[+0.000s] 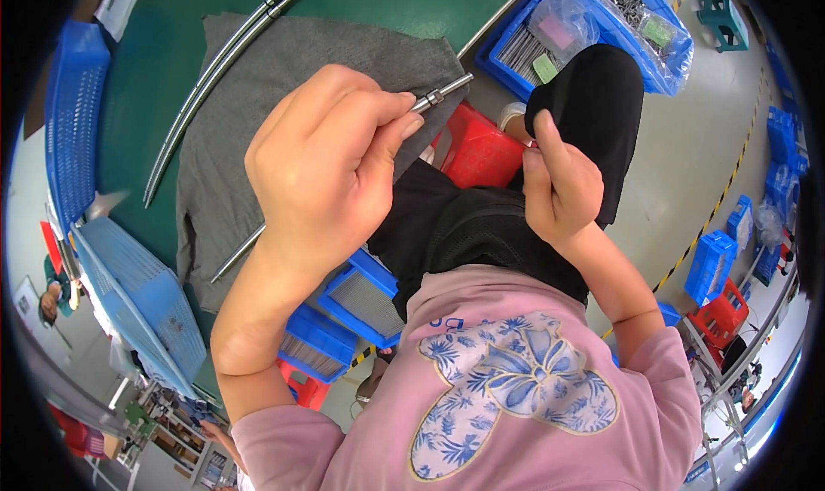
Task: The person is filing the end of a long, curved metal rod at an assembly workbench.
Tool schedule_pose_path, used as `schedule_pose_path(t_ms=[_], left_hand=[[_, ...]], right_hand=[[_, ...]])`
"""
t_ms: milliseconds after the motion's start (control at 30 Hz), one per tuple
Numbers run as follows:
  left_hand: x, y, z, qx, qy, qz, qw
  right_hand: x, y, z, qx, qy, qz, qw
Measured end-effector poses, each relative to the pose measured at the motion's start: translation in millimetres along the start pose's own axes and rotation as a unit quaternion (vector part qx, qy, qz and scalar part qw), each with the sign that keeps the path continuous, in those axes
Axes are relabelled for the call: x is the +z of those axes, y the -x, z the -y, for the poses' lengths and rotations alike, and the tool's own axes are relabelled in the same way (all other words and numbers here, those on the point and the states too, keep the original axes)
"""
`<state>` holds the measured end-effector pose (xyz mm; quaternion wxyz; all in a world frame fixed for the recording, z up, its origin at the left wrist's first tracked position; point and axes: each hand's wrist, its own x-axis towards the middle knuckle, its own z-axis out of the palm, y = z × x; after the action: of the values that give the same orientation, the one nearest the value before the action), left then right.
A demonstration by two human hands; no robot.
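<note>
My left hand (322,156) is closed around a slim metal rod (443,92). The rod's stepped, collared end sticks out past my thumb and forefinger, pointing up and to the right. Its thinner tail (238,254) shows below my wrist, over a grey cloth (202,207); the middle is hidden by my hand. My right hand (563,186) is raised apart from the rod, above my lap, with its thumb and fingers closed together. Whatever it may hold is too small or hidden to make out. Several shiny metal rods (210,80) lie side by side on the cloth, left of my left hand.
The cloth covers part of a green tabletop (378,6). Blue bins of metal parts (520,57) stand at the upper right, near a red plastic basket or stool (477,147). Light-blue crates (137,302) line the left side. More blue bins (365,298) sit below the table.
</note>
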<state>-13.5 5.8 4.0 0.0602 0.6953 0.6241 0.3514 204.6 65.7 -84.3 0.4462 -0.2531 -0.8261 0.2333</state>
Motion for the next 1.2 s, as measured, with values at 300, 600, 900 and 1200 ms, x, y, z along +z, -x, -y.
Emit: schedule_pose_path(t_ms=[300, 600, 900, 1200], left_hand=[[-2.0, 1.3, 1.4, -0.001, 0.002, 0.015, 1.0], [-3.8, 1.4, -6.7, 0.007, -0.008, -0.02, 1.0], [7.2, 9.2, -0.8, -0.03, 0.004, -0.076, 0.997], [10.4, 10.9, 0.1, -0.014, 0.019, -0.055, 0.998]], right_hand=[[15.8, -35.2, 20.4, 0.108, -0.062, -0.032, 0.992], [31.0, -47.0, 28.9, 0.39, -0.423, -0.012, 0.818], [53.4, -48.3, 42.1, 0.331, -0.415, -0.07, 0.844], [59.9, -61.4, 61.8, 0.409, -0.452, -0.155, 0.778]])
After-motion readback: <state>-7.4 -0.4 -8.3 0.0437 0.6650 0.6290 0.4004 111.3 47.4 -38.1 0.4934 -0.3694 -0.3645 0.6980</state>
